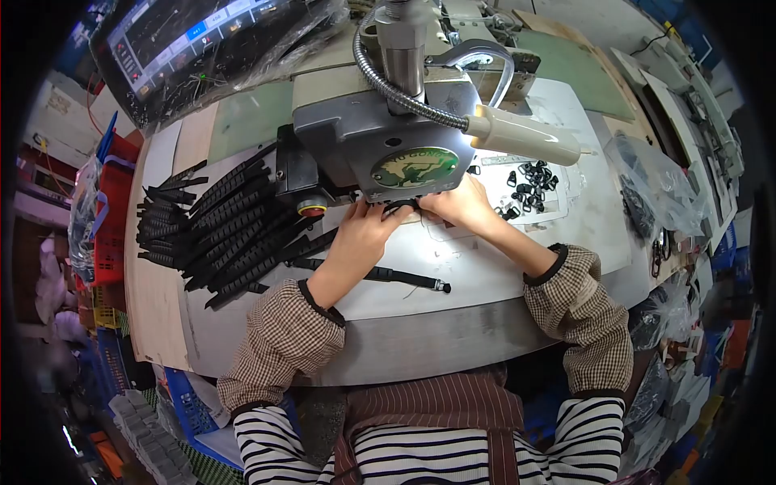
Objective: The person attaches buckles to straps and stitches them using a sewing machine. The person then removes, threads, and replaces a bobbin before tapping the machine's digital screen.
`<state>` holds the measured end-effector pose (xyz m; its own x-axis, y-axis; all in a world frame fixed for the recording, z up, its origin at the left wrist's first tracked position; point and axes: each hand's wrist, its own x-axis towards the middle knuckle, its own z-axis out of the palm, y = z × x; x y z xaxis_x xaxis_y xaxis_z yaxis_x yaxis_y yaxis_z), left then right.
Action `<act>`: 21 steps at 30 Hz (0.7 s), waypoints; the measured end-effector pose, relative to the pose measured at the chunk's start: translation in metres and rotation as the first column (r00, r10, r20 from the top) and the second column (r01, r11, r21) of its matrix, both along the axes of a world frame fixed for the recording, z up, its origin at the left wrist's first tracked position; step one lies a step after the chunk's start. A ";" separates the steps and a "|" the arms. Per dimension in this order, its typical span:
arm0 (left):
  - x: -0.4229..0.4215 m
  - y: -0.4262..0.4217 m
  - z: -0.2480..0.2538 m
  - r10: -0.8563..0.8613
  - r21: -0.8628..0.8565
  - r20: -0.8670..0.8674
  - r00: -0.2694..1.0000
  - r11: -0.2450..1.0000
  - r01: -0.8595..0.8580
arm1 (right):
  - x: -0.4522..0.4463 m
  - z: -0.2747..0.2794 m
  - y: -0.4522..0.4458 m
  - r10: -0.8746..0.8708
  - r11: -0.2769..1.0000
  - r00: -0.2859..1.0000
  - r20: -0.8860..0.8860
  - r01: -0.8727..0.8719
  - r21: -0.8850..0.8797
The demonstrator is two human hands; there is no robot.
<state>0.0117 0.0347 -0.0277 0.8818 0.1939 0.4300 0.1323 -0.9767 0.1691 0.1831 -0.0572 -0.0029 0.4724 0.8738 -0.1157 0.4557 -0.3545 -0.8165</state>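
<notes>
1. Nearest us on the bench (493,279), a loose black strap (392,276) is lying flat, passing beneath the left wrist; its narrow body is looking light and bendable, while a small fitting is giving its right end a firmer spot for taking hold.
2. Our left hand (362,236) is bending its fingers and thumb inward, seemingly pinching a black piece (412,204) under the machine head (388,149).
3. Left of that hand, a heap of black straps (230,218) is spreading over the bench; we are judging their ribbed surfaces grippy and soft, and each one best lifted by a free end rather than mid-heap.
4. Our right hand (459,204) is touching the same piece from the other side; the head is hiding its fingertips, so we are unable to tell whether they are pinching.
5. The piece itself is sitting between both hands; we are expecting it to be light, pliant and hardly fragile, calling for a flat hold at both edges.
6. Farther right, small black fittings (529,190) are lying scattered, looking hard and light, suiting a fingertip grip on their sides.
</notes>
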 end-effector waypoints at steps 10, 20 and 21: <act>-0.001 0.002 0.004 -0.045 0.079 -0.056 0.997 0.996 0.049 | -0.004 -0.032 -0.015 -0.027 0.942 0.872 0.489 -0.141 0.303; -0.003 0.011 -0.004 -0.089 0.081 0.029 0.996 0.993 0.087 | -0.010 -0.027 -0.017 -0.105 0.932 0.871 0.479 -0.082 0.354; -0.003 0.013 -0.008 -0.105 0.054 0.064 0.992 0.993 0.101 | -0.009 -0.029 -0.016 -0.110 0.928 0.867 0.486 -0.086 0.363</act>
